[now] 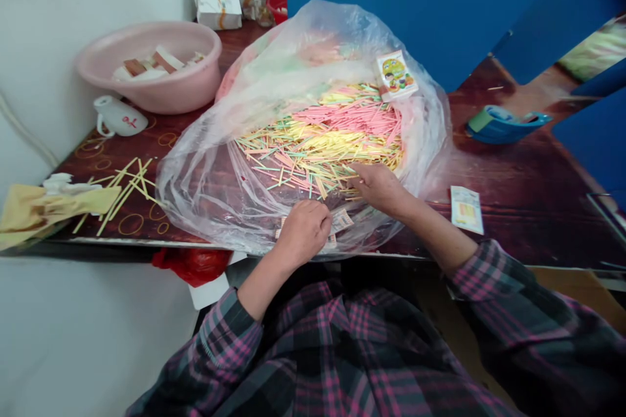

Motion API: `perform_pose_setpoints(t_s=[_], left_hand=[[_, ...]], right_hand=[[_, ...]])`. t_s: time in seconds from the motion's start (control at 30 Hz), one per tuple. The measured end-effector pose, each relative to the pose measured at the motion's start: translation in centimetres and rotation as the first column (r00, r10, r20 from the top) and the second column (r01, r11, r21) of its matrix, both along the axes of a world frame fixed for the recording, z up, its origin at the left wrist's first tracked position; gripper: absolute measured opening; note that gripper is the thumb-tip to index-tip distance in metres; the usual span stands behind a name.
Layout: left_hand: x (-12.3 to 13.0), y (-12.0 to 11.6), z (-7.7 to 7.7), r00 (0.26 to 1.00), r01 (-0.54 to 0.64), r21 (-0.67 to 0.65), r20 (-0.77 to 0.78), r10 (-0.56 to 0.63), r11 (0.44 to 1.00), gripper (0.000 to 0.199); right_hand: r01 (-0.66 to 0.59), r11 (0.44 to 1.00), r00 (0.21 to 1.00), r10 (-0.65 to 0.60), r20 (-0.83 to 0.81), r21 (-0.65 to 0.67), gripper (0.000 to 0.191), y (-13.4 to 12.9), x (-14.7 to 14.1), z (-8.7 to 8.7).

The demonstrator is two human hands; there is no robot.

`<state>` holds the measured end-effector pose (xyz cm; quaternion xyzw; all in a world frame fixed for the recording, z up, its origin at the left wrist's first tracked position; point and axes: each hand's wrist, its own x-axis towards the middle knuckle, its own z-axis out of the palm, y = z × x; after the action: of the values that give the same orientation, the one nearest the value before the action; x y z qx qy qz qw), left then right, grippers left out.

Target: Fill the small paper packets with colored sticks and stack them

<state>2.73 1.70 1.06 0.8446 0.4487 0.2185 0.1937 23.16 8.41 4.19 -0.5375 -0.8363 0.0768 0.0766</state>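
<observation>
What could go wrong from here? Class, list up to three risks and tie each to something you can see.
1. The clear plastic bag reaches the table's front edge, so tugging it might spill the loose coloured sticks by the right hand.
2. The small box sits tilted on the pile's far side and could slide if the plastic shifts.
3. The long sticks lie loosely near the front edge and might get knocked off.

Thin pink, yellow and pale-green sticks (pixel 345 118) lie loosely heaped in a slack, clear plastic bag (pixel 193 179) that reaches the front edge of the table (pixel 523 192).
</observation>
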Motion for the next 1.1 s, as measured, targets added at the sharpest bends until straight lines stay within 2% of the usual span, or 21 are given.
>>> perform_pose_setpoints(t_s=[0.13, 0.2, 0.27, 0.33, 0.37, 0.4, 0.43, 0.5, 0.57, 0.63, 0.7, 0.77, 0.83, 0.9, 1.0, 1.1], left_hand=[[-0.3, 0.0, 0.2, 0.991, -0.014, -0.074, 0.134, 0.024, 0.997, 0.018], [-0.4, 0.1, 0.4, 0.966, -0.030, -0.085, 0.253, 0.050, 0.996, 0.017], [-0.6, 0.3, 0.7, 0.917, -0.072, -0.088, 0.386, 0.101, 0.993, 0.015], [-0.6, 0.6, 1.0, 0.844, -0.116, -0.126, 0.510, 0.164, 0.985, 0.012], [-0.6, 0.8, 1.0, 0.801, -0.123, -0.163, 0.566, 0.195, 0.979, 0.011], [-0.7, 1.0, 1.1, 0.755, -0.121, -0.208, 0.615, 0.225, 0.971, 0.010], [-0.7, 1.1, 1.1, 0.708, -0.112, -0.256, 0.657, 0.258, 0.960, 0.009], [-0.7, 1.2, 1.0, 0.619, -0.092, -0.342, 0.716, 0.323, 0.935, 0.010], [-0.7, 1.2, 0.9, 0.549, -0.072, -0.398, 0.749, 0.370, 0.914, 0.011], [-0.7, 1.1, 0.9, 0.493, -0.046, -0.437, 0.772, 0.401, 0.898, 0.013], [-0.5, 1.0, 0.9, 0.456, -0.004, -0.473, 0.783, 0.423, 0.881, 0.015], [-0.3, 0.9, 1.0, 0.447, 0.049, -0.494, 0.788, 0.424, 0.868, 0.017], [-0.1, 0.8, 1.0, 0.452, 0.093, -0.498, 0.793, 0.409, 0.862, 0.019], [0.1, 0.8, 0.9, 0.438, 0.097, -0.500, 0.798, 0.414, 0.861, 0.019], [0.0, 0.9, 0.8, 0.374, 0.039, -0.533, 0.792, 0.482, 0.845, 0.022], [0.0, 0.9, 1.0, 0.357, 0.015, -0.554, 0.780, 0.514, 0.832, 0.025]], right_hand=[[0.088, 0.996, 0.994, -0.087, -0.071, 0.006, 0.020, -0.2, 0.2, 0.4], [0.147, 0.989, 0.960, -0.147, -0.237, -0.017, 0.016, -0.2, 0.1, 0.5], [0.172, 0.984, 0.852, -0.168, -0.497, -0.038, 0.019, -0.4, -0.3, 0.5], [0.153, 0.987, 0.669, -0.147, -0.728, -0.058, 0.024, -0.7, -0.9, 0.2], [0.134, 0.988, 0.595, -0.143, -0.791, -0.078, 0.026, -0.8, -1.3, -0.2], [0.116, 0.988, 0.557, -0.151, -0.817, -0.103, 0.025, -1.0, -1.7, -0.6], [0.105, 0.986, 0.558, -0.166, -0.813, -0.130, 0.024, -1.1, -2.0, -1.1], [0.108, 0.978, 0.613, -0.206, -0.763, -0.177, 0.021, -1.3, -2.5, -2.0], [0.129, 0.970, 0.628, -0.239, -0.740, -0.204, 0.023, -1.4, -2.5, -2.5], [0.115, 0.968, 0.578, -0.247, -0.778, -0.222, 0.028, -1.3, -2.3, -2.5], [0.089, 0.966, 0.490, -0.255, -0.834, -0.243, 0.033, -1.0, -2.1, -2.4], [0.055, 0.957, 0.390, -0.283, -0.876, -0.284, 0.034, -0.8, -2.1, -2.3], [0.043, 0.944, 0.335, -0.323, -0.885, -0.328, 0.032, -0.6, -2.2, -2.3], [0.078, 0.938, 0.360, -0.343, -0.867, -0.339, 0.032, -0.5, -2.3, -2.5], [0.161, 0.941, 0.452, -0.338, -0.826, -0.297, 0.030, -0.4, -2.3, -2.6], [0.193, 0.944, 0.471, -0.328, -0.819, -0.267, 0.028, -0.5, -2.2, -2.3]])
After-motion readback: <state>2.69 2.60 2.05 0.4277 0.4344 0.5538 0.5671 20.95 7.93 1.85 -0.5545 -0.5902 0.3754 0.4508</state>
